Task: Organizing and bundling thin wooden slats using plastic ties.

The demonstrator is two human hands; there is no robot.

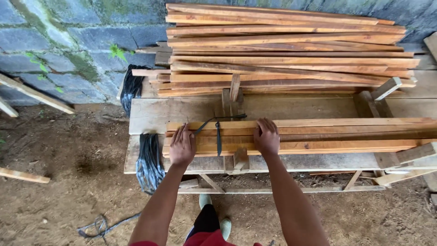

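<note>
Hands both flat on a bundle of wooden slats [318,134] lying lengthwise on the front of a rough plank workbench [150,114]. Left hand [182,146] sits palm-down near the bundle's left end, fingers spread & pointing away from the body, pressing on top, nothing gripped. Right hand [266,136] is further right, fingers bent over the far slats, knuckles up; looks like it presses or lightly hooks the upper edge, can't tell if it truly grips.

Btwn the 2 hands a black strap [218,136] crosses the bundle front to back, w/ a loose end trailing toward the left hand. A short wooden upright [234,89] stands just behind the bundle, in line w/ the strap.

Behind, a big stack of long slats [291,50] is piled against a mossy block wall [54,41]. Black plastic sheeting [149,161] hangs off the bench's left end. Dirt floor [68,182] below, w/ a dark cord [98,226] lying on it & a pale shoe [225,226] under the bench edge.
</note>
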